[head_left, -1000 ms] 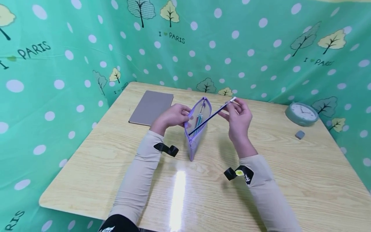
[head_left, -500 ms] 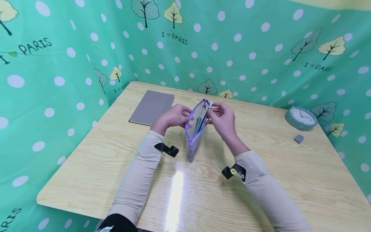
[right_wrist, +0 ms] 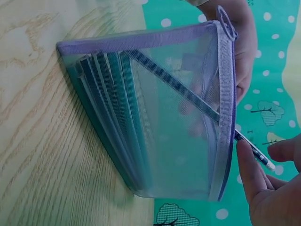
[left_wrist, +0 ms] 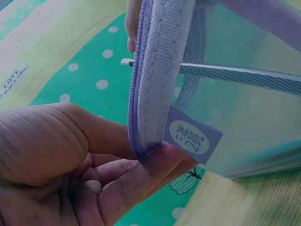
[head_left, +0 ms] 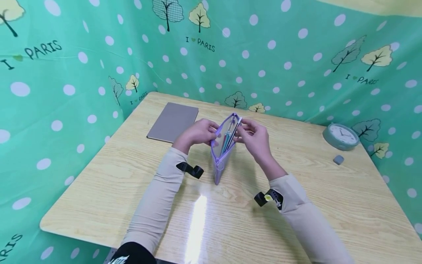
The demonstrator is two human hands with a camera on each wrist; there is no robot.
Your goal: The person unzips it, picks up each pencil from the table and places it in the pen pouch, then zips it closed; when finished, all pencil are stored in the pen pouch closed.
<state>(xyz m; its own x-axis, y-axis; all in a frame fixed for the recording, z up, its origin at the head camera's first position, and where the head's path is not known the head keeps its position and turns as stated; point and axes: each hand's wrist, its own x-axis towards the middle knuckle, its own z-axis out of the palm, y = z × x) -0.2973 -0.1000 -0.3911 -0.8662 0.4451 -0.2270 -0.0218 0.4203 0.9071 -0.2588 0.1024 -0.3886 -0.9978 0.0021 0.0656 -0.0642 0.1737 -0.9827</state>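
A purple-edged mesh pencil case (head_left: 218,170) stands with its zipped mouth spread apart. My left hand (head_left: 199,132) pinches its left rim, thumb on one side and fingers on the other, near a small purple label (left_wrist: 193,136). Slanting through the mouth is a dark pencil (right_wrist: 176,89), whose white end sticks out past the zip. My right hand (right_wrist: 275,188) is beside that end with thumb and fingers apart, a fingertip right at the rim. Several teal and dark pens (right_wrist: 106,103) lie together inside the case, seen through the mesh.
A grey notebook (head_left: 171,123) lies at the back left of the wooden table (head_left: 115,190). On the right are a round teal clock (head_left: 341,136) and a small grey-blue block (head_left: 338,160). A green polka-dot curtain (head_left: 280,55) closes off the back and left.
My right hand has moved left and down to the case, taking the pencil into it. Its fingers have since come away from the pencil's end. My left hand stays on the rim.
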